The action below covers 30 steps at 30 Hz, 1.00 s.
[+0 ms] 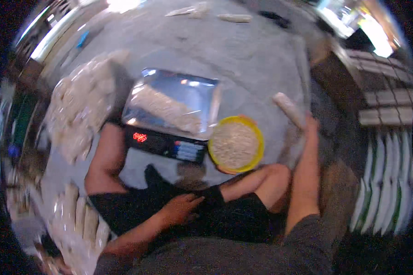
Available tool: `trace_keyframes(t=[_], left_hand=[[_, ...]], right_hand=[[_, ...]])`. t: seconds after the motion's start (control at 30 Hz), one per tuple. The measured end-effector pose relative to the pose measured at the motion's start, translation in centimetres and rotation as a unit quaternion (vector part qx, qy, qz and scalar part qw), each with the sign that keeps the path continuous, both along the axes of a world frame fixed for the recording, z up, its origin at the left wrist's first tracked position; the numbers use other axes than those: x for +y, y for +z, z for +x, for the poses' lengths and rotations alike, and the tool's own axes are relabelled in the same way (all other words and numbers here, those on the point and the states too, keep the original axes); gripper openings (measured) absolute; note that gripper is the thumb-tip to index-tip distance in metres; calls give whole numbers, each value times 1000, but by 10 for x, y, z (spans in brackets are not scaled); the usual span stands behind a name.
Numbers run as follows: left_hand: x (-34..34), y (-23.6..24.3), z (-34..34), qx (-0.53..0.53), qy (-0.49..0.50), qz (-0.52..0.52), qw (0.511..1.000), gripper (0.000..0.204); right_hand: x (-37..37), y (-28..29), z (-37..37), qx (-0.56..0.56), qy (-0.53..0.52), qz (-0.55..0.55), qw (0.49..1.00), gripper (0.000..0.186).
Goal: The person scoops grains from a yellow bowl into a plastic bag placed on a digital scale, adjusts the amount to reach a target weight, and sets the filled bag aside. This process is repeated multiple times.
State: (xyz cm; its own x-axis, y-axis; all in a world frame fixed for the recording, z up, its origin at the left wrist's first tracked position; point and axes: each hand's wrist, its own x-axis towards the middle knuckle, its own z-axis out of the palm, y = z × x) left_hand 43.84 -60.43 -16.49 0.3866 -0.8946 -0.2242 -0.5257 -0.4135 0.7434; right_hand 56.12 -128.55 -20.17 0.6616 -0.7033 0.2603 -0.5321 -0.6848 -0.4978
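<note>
My left hand lies on my lap over the black shorts, its fingers loosely stretched and holding nothing. Out to the right, my right hand grips the near end of a long, narrow plastic packet with pale contents; motion blurs the fingers. A digital scale with a lit red display stands before me. On its shiny metal tray lies a clear plastic bag of pale grain. Beside the scale's right corner is a yellow bowl full of pale grain.
A heap of filled clear bags sits left of the scale. More long filled packets lie at lower left. Two packets rest on the far floor. Stacked white and green sacks stand at the right. My bent legs surround the scale's near side.
</note>
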Motion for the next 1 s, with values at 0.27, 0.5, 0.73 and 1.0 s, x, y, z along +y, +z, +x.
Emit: trace_keyframes(t=[0.27,0.5,0.73,1.0], left_hand=[[-6,-13,-3,-22,80,17,996,62],[-64,10,61,-96,93,-145,980,55],[-102,60,152,-466,255,-103,841,38],[-82,41,172,-306,226,-237,894,14]], right_hand=[[-147,-100,-84,-114,-225,395,883,49],[-60,-69,-23,-231,-140,384,883,31],[6,73,-28,-376,58,290,878,31],[114,197,-2,-175,196,-27,964,42]])
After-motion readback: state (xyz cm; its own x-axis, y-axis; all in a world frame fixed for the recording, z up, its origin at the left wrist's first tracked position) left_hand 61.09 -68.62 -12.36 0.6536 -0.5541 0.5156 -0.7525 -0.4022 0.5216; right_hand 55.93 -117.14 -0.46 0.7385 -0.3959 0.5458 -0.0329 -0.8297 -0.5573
